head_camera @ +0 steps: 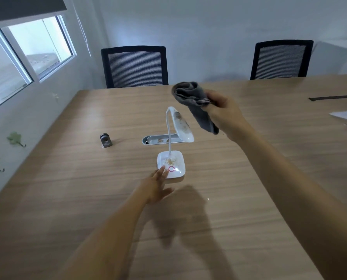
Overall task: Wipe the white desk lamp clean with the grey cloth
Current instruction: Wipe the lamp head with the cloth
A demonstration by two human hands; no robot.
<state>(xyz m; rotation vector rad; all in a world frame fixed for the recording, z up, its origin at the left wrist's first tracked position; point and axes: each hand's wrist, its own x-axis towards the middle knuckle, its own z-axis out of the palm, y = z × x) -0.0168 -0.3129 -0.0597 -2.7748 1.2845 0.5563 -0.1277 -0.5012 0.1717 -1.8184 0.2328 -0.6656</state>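
A person's two bare arms reach over a long wood-grain worktop (67, 188). The white desk lamp (171, 161) stands near the centre of the view, its square base flat on the wood, a thin neck rising and curving over to a long head (183, 125) that tilts down toward 5 o'clock. Brown specks of dirt show on both the base and the head, so no cleaning looks done yet.

The left hand (156, 185) lies open, grip released, fingertips touching the base's near-left edge at about 7 o'clock, seemingly steadying it. The right hand (222, 110) is held in the air at 2 o'clock from the lamp head, grip clenched on the grey cloth (194, 104), which hangs bunched and clear of the lamp.

The step in hand seems to be the approach. Next the cloth must come down onto the dirty head while the base is pinned, since the slim neck may flex.

Beyond the lamp at 12 o'clock sits an open cable tray (160, 139) set into the worktop; a small dark metal object (106, 140) stands at 10 o'clock. Two black mesh chairs (135, 66) wait at the far edge. Nothing blocks the wipe
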